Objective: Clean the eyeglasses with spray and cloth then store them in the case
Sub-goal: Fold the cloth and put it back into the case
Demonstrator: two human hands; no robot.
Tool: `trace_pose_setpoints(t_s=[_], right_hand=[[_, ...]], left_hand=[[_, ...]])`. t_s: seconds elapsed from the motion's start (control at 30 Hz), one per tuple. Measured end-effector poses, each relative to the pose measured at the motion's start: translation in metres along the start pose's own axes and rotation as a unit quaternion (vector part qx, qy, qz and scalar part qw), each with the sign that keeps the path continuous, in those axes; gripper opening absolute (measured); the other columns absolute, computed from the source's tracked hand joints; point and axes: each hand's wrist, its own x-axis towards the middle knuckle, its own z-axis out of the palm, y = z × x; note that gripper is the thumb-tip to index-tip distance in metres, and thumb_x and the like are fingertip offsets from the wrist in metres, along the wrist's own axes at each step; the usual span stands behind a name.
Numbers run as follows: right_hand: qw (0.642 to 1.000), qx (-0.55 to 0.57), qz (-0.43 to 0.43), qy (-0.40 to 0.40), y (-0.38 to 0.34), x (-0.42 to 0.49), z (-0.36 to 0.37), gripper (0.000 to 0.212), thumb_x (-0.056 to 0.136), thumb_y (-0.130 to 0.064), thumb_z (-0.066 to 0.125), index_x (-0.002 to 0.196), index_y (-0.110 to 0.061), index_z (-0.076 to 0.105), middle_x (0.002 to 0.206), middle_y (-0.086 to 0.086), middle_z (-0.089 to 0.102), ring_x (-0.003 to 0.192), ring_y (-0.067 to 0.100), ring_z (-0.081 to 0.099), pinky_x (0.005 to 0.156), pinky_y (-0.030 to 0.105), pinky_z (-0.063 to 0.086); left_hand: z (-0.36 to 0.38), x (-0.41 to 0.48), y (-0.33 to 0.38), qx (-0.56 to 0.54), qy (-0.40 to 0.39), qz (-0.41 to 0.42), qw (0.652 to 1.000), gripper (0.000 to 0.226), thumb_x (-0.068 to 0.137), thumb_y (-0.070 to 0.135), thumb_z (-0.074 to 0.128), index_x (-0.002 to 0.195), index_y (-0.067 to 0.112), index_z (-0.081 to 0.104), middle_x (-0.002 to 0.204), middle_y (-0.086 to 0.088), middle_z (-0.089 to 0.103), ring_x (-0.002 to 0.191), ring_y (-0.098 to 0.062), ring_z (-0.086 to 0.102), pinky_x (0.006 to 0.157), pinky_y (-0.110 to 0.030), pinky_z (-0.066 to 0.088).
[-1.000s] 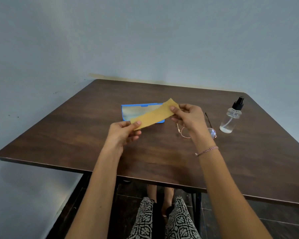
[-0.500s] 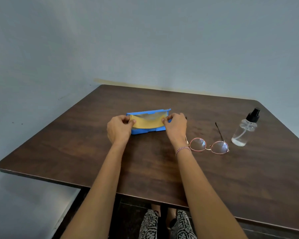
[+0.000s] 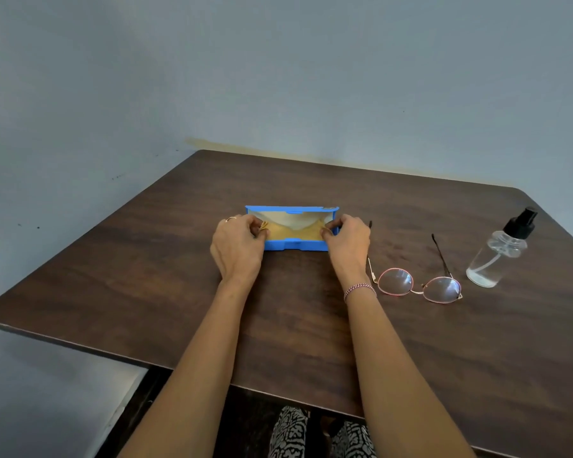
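step: likely bedding the cloth [image 3: 293,232] into the open case [image 3: 295,245]; storing the glasses not yet done
left hand [image 3: 237,246]: fingers curled, pinching the cloth's near end at that end of the case
right hand [image 3: 346,244]: same, pinching the opposite end
case: flat on the worktop [image 3: 146,276], between the two hands, lid tipped up on the far side
cloth: yellow, sagging into the tray, held at both ends
eyeglasses [image 3: 396,281]: on the worktop just outside the right wrist, lenses toward the person, temples unfolded
next: let go of the cloth, right hand takes the glasses, fold both temples, lay them on the cloth, close the lid
spray bottle [image 3: 495,256]: upright, further out past the glasses, well apart from both hands
in the way: open temples won't fit the tray; bunched cloth could stop the lid
lens cleanliness: cannot tell
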Motion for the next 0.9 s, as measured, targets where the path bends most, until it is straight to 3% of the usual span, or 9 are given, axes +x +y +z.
trace_pose_setpoints(t_s=[0.27, 0.43, 0.73, 0.9], right_hand=[[1.000, -0.014, -0.013, 0.016, 0.002, -0.002, 0.002, 0.015, 0.082, -0.010, 0.067, 0.097, -0.009, 0.069, 0.102, 0.011, 0.058, 0.097, 0.027, 0.055, 0.080, 0.028, 0.042], [0.999, -0.037, -0.022, 0.001, 0.002, -0.003, 0.000, 0.020, 0.083, -0.009, 0.064, 0.102, -0.009, 0.067, 0.107, 0.010, 0.054, 0.106, 0.026, 0.047, 0.082, 0.023, 0.032], [0.999, -0.043, -0.025, -0.006, 0.001, -0.004, -0.002, 0.024, 0.083, -0.002, 0.062, 0.105, -0.011, 0.066, 0.111, 0.009, 0.053, 0.108, 0.026, 0.047, 0.077, 0.019, 0.026], [1.000, -0.023, -0.017, -0.004, -0.001, -0.004, 0.001, 0.018, 0.084, -0.010, 0.067, 0.102, -0.008, 0.068, 0.110, 0.011, 0.053, 0.107, 0.027, 0.048, 0.087, 0.027, 0.039]], left_hand=[[0.002, 0.005, 0.000, 0.022, 0.022, -0.006, 1.000, 0.017, 0.079, 0.031, 0.073, 0.092, 0.021, 0.071, 0.106, 0.002, 0.055, 0.103, -0.016, 0.045, 0.061, -0.028, 0.040], [0.002, 0.006, -0.001, 0.000, 0.007, -0.029, 1.000, 0.013, 0.077, 0.025, 0.075, 0.089, 0.022, 0.070, 0.113, 0.000, 0.052, 0.107, -0.017, 0.045, 0.063, -0.027, 0.040], [0.007, 0.011, -0.008, -0.093, -0.022, -0.072, 0.993, 0.049, 0.077, 0.010, 0.069, 0.123, 0.024, 0.057, 0.114, 0.001, 0.062, 0.105, -0.016, 0.058, 0.075, -0.026, 0.043], [0.008, 0.013, -0.010, -0.110, -0.027, -0.098, 0.989, 0.049, 0.076, 0.005, 0.068, 0.120, 0.022, 0.059, 0.113, 0.000, 0.064, 0.101, -0.016, 0.061, 0.078, -0.030, 0.050]])
